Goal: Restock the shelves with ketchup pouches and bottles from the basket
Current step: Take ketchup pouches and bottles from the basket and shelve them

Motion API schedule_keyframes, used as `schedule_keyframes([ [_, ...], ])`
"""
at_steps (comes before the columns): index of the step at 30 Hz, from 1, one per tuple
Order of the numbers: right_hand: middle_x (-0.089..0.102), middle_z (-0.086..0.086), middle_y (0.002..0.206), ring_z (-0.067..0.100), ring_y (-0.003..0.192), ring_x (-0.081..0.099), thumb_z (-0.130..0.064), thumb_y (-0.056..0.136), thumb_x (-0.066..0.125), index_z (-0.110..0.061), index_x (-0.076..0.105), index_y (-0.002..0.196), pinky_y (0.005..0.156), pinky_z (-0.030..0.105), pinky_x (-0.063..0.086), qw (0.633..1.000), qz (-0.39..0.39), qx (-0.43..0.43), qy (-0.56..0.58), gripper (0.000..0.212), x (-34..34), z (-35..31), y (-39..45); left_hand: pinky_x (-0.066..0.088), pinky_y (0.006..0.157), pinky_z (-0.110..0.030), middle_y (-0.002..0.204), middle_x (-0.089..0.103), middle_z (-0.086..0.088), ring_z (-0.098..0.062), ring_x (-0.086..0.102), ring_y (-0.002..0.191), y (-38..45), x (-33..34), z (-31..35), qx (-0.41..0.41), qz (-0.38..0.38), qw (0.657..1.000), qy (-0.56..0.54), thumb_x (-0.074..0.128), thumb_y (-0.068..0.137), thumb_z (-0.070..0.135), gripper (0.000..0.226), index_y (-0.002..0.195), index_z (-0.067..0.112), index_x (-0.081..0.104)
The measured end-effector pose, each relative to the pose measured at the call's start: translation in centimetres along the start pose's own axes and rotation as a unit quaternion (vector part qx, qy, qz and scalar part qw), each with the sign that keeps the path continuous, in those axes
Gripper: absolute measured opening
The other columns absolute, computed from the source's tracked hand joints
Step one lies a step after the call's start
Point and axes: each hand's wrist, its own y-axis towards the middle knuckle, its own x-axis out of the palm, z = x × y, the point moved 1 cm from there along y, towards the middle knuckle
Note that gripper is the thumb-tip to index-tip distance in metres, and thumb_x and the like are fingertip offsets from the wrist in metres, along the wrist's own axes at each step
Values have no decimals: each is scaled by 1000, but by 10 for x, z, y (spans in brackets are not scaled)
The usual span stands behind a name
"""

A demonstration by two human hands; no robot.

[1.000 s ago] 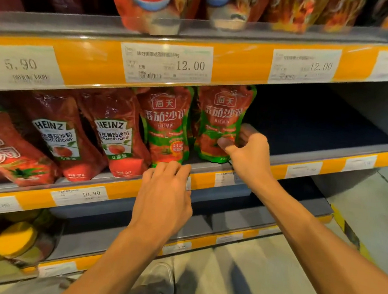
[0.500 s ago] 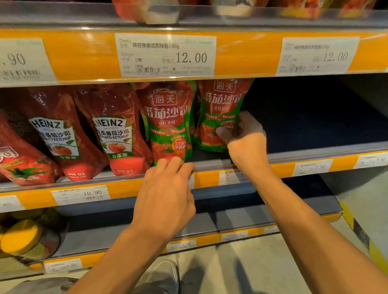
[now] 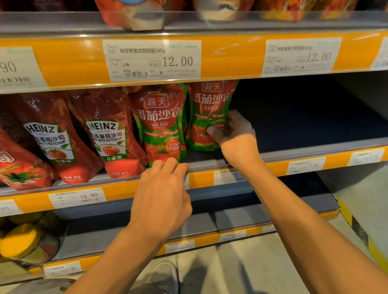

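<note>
1. The right-hand green-and-red ketchup pouch [image 3: 205, 114] stands upright at the back of the middle shelf [image 3: 308, 134], its lower right side inside the right hand [image 3: 234, 136], whose grip pinches it.
2. A matching pouch [image 3: 162, 124] stands just left.
3. The left hand [image 3: 162, 198], its grip released, rests fingertips on the shelf edge below that pouch.

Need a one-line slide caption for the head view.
Right hand grips a green-red ketchup pouch on the middle shelf; left hand touches the shelf edge.
</note>
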Motion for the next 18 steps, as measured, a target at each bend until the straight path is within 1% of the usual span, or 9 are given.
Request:
schedule_keyframes([
  [5,70,3,115,20,108,65,-32,88,77,-16,61,120,87,32,56,1000,-8,9,13,39,-4,4,-2,45,89,-33,117,57,4,-19,49,108,-2,-1,-2,7,-4,1000,1,66,84,21,52,135,20,55],
  [9,70,6,117,22,107,66,-27,85,81,-13,58,125,92,42,58,999,-26,8,18,48,-9,4,-7,42,94,-32,123,57,3,-19,49,114,-4,-1,-3,10,-4,1000,0,65,84,21,57,140,20,52],
  [14,71,3,111,18,103,68,-24,79,86,-11,59,123,90,41,59,1000,-8,6,26,53,-20,5,-19,40,100,-33,129,56,-1,-22,48,118,-7,-1,0,3,-6,1000,-17,63,86,18,59,144,18,50],
  [16,70,1,108,16,103,67,-28,79,86,-11,58,124,87,36,59,1000,0,8,23,56,-27,4,-23,39,101,-34,130,56,-2,-23,48,120,-7,-2,4,0,-5,1000,-28,61,87,17,57,143,17,51],
  [18,65,-3,106,13,103,64,-35,79,85,-14,57,125,79,22,54,1000,10,7,12,58,-36,4,-29,40,102,-34,131,56,-3,-24,48,121,-7,-4,10,4,2,999,-36,61,87,16,53,139,15,54],
])
